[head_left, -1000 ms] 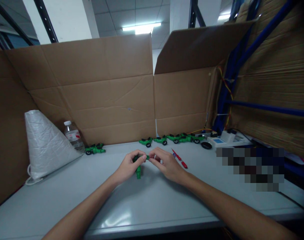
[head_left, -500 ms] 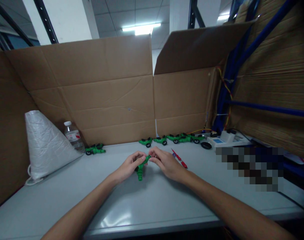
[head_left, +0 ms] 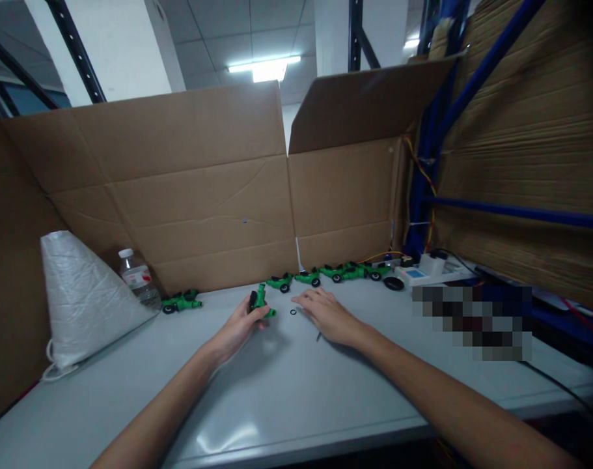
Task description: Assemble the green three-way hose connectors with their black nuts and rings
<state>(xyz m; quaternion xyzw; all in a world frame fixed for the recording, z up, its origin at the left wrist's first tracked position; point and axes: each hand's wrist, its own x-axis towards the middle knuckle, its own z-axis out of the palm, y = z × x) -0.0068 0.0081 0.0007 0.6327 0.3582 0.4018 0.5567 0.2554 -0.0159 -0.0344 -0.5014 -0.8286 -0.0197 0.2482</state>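
Your left grip [head_left: 235, 331]: narrow, holding one green piece [head_left: 260, 298] with black parts, pinched between thumb and fingers; one end stands up, a green stub juts rightward, both beyond your fingertips, presumably so the ends remain visible and reachable. Your right grip [head_left: 332, 316]: wide, fingers stretched leftward just above or on the table [head_left: 218, 404], contact unclear; nothing shows at the fingertips, the underside of the palm is hidden. Black ring [head_left: 293, 312]: one, lying just beside those fingertips, between your two hands, likely put there to be within reach of either. Thin dark rod [head_left: 318, 337]: one end only, showing at the near edge of your right hand, the rest covered. Green wheeled pieces [head_left: 332, 272]: a row at the back, along the cardboard wall [head_left: 203, 221], likely set there to leave you room in front; a further green cluster [head_left: 181, 301] lies to the left. Beside that cluster: water bottle [head_left: 137, 277], upright, and a white bag [head_left: 84, 303], perhaps kept aside. Right end of the row: black disc [head_left: 394, 284], lying flat, then a white power strip [head_left: 426, 273], seemingly placed near the wires [head_left: 420, 166].
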